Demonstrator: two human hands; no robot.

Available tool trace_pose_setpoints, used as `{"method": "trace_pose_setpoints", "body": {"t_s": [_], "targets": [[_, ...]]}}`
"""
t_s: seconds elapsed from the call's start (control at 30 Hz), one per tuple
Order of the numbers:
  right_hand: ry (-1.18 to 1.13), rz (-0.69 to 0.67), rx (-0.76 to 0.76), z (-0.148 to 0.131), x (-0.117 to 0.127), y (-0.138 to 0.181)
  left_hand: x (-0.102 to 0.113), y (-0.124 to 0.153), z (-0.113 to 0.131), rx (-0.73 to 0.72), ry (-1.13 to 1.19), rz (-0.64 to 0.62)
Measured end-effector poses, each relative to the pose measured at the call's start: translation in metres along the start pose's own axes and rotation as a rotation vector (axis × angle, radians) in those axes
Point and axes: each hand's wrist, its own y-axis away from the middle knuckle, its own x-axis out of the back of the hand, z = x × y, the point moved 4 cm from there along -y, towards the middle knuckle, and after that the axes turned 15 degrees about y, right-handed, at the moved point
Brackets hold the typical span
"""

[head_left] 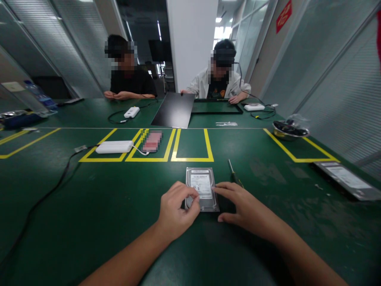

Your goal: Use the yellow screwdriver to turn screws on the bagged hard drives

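Note:
A silver hard drive (201, 184) with a white label lies flat on the green table (125, 214) in front of me. Over its lower left part, my left hand (180, 204) has thumb and index finger pinched together; anything between the tips is too small to make out. My right hand (238, 202) is open at the drive's right side, with fingertips at its edge and the thumb apart from it. Just beyond that hand lies a screwdriver (233, 172), its handle partly hidden by my fingers.
Another hard drive (347, 178) lies at the right, near a metal bowl (290, 133) of dark parts. Yellow tape marks (192, 159) cross the table. A white power bank (114, 147) has a cable joined to a pink phone (152, 142). Across, one person holds a dark panel (174, 110); another sits left.

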Motion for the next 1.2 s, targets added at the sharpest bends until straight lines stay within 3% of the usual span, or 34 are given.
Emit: {"method": "trace_pose_setpoints", "body": {"t_s": [0.53, 0.83, 1.2], "targets": [[0.018, 0.012, 0.024, 0.010, -0.004, -0.002, -0.011, 0.004, -0.004, -0.018, -0.091, -0.261], [0.063, 0.035, 0.028, 0.007, -0.002, -0.002, -0.034, 0.012, 0.001, 0.024, -0.230, -0.461], [0.043, 0.092, 0.078, 0.015, 0.003, 0.002, -0.059, 0.017, 0.004, 0.028, -0.345, -0.464]]}}
